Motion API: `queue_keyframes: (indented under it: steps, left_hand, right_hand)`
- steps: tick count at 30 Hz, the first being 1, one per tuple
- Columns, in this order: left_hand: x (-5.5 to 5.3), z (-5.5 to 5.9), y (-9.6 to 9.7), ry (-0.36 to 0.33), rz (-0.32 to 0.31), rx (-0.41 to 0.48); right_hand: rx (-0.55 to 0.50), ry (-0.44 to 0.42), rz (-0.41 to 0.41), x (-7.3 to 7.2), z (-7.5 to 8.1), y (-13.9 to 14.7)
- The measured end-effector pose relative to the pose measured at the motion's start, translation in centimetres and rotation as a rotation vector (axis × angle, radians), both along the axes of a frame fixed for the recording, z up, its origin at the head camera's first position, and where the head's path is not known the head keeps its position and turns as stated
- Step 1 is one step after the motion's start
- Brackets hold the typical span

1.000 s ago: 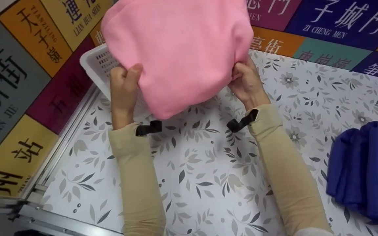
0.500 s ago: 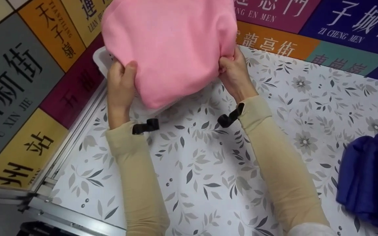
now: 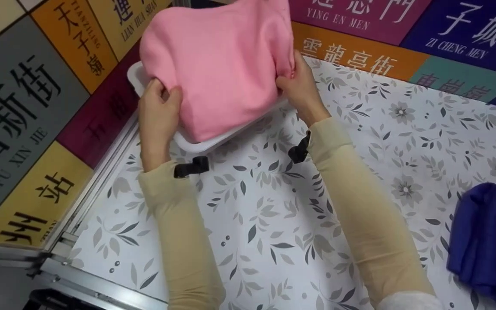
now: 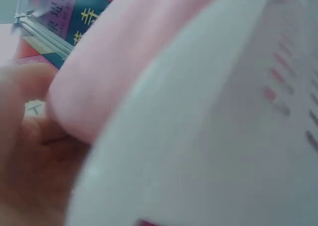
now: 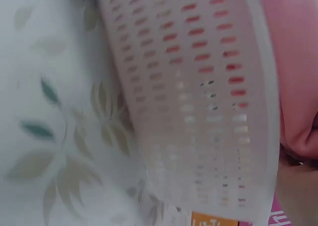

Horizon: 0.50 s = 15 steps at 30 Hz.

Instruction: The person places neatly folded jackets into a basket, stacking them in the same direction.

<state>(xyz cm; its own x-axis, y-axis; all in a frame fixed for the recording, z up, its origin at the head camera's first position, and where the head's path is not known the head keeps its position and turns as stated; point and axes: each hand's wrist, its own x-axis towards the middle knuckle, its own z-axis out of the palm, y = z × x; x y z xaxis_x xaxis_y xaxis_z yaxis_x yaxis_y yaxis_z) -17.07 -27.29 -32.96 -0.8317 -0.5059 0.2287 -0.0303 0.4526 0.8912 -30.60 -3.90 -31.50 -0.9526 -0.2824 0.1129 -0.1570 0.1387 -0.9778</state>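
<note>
Pink cloth (image 3: 222,73), thick and soft-looking, sits at the mouth of a white plastic basket (image 3: 196,147), its lower part inside the front rim and its upper part bulging above it. Both hands are on the cloth. Left hand (image 3: 157,122): pinches the left edge, thumb on the near face, fingers partly hidden by the fabric. Right hand (image 3: 303,92): pinches the gathered right edge, thumb toward the middle of the cloth; its other fingertips cannot be made out. Basket stands on the desk (image 3: 269,254), near the corner where two walls meet; the desk surface carries a white print of grey leaves and flowers. Right wrist view: basket wall perforated with rows of short slots, pink showing through some of them, a fold of the cloth beside the rim. Left wrist view, blurred: a rounded bulge of cloth lies between the fingers and the pale basket rim. How deep the cloth reaches into the basket cannot be told. Forearms wear beige sleeves (image 3: 187,241), with a black strap (image 3: 192,167) at each cuff. Folded blue cloth (image 3: 485,241) lies at the right edge of the head view, well apart from the basket. Coloured wall panels (image 3: 476,38) bear large Chinese characters with Latin lettering, one reading ZI CHENG MEN. Metal rail (image 3: 101,292) runs along the desk's near-left edge.
</note>
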Motion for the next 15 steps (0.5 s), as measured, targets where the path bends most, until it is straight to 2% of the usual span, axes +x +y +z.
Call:
queue_keyframes:
  steps: [3, 8, 15]
  left_hand:
    - [0.4, 0.2, -0.1, -0.059, -0.002, -0.043]
    - [0.9, 0.6, -0.2, -0.151, -0.017, -0.093]
    - [0.8, 0.6, 0.0, -0.248, 0.006, -0.128]
  right_hand:
    - [0.097, 0.035, 0.020, -0.2, -0.2, 0.0]
    - [0.234, 0.053, 0.019, -1.2, -1.4, -0.1]
    - [0.383, 0.130, 0.013, -1.6, -2.4, 0.0]
